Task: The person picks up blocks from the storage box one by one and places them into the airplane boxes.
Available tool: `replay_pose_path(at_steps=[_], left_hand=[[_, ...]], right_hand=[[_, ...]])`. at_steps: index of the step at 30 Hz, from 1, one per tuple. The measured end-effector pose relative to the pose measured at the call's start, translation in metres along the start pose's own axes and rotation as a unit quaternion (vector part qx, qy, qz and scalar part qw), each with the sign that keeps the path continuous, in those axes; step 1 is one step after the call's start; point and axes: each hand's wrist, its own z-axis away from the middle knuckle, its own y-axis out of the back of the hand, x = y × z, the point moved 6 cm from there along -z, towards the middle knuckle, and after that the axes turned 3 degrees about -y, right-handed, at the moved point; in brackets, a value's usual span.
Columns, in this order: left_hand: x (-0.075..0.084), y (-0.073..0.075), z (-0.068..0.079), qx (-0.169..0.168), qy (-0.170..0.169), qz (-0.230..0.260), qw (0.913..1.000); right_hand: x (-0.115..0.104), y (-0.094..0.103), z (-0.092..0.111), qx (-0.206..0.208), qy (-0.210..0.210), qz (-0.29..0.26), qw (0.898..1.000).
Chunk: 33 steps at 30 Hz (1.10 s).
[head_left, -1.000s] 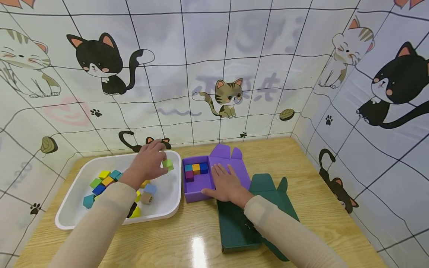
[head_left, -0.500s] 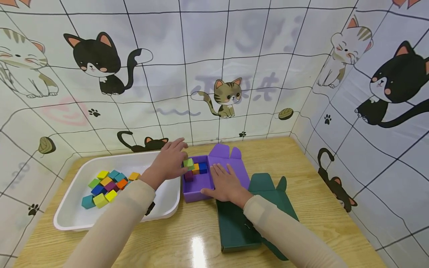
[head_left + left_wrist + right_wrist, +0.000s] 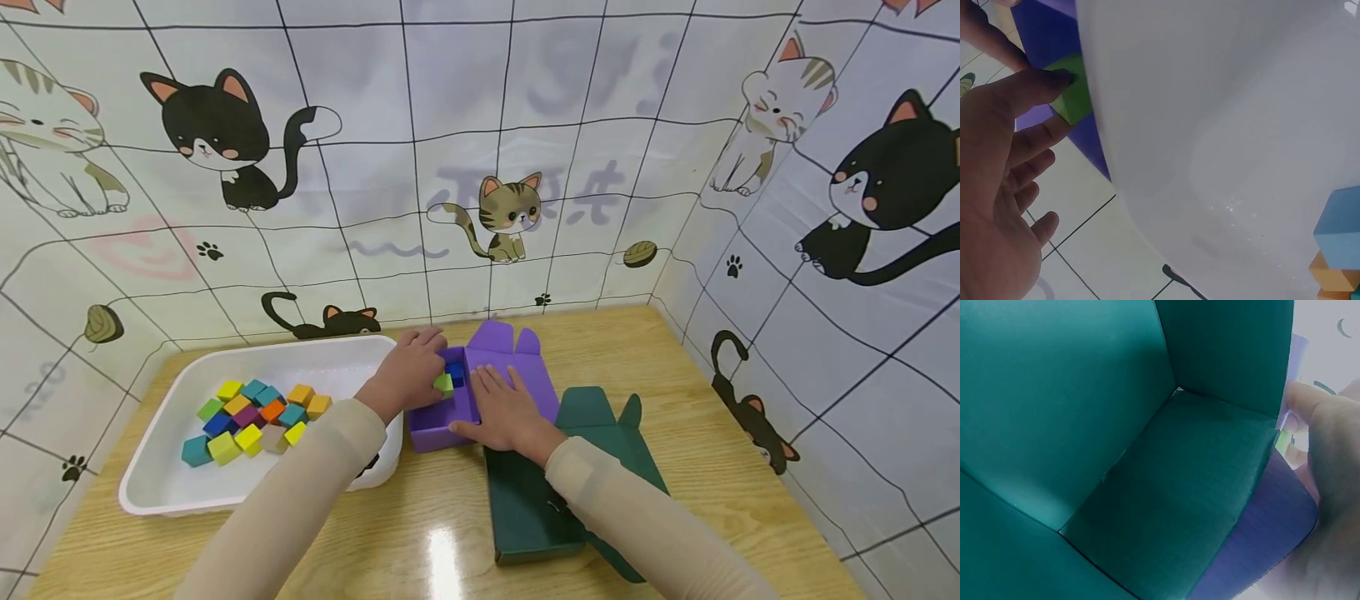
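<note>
My left hand (image 3: 408,371) is over the open purple box (image 3: 442,437), pinching a light green cube (image 3: 444,385). In the left wrist view, the thumb and index finger grip that green cube (image 3: 1075,97). A dark blue cube (image 3: 455,372) shows in the box behind it; the left hand hides other cubes there. My right hand (image 3: 510,408) rests with straight fingers across the box's right edge and its folded-out lid (image 3: 528,379). The right wrist view catches part of the right hand (image 3: 1335,462) beyond the dark green box (image 3: 1166,481).
A white tray (image 3: 352,357) stands left of the purple box, with several coloured cubes (image 3: 247,414) inside. The open dark green box (image 3: 528,508) lies beneath the right forearm, near the front of the wooden table (image 3: 405,542). A cat-patterned sheet (image 3: 465,292) encloses the table's back and sides.
My left hand has carried the green cube rightward from above the tray into the purple box, first over its back left corner, then further toward its middle. The right hand stays in place.
</note>
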Motion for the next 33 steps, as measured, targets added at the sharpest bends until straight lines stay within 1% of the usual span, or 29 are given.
replay_pose_path(at_steps=[3,8,14,18,24,33], left_hand=[[0.002,-0.004,-0.003,-0.007,-0.003,-0.003,1.0000],[0.001,-0.010,-0.004,-0.021,0.002,0.000,0.9998],[-0.001,-0.015,-0.006,-0.016,0.002,-0.007,0.9998],[-0.002,-0.018,-0.009,-0.018,0.005,-0.029,0.9994],[0.002,-0.019,-0.009,-0.013,0.004,-0.062,0.9980],[0.004,-0.021,-0.010,-0.010,0.014,-0.092,0.9956]], right_hand=[[0.000,0.000,0.000,0.001,0.000,0.002,1.000],[-0.001,0.001,0.001,0.000,0.000,0.004,1.000],[-0.001,0.000,0.001,-0.002,0.001,0.004,1.000],[-0.001,0.000,0.001,0.004,0.003,0.004,1.000],[-0.001,-0.001,0.001,0.006,0.004,0.009,1.000],[0.000,0.000,0.000,0.008,0.004,0.014,1.000]])
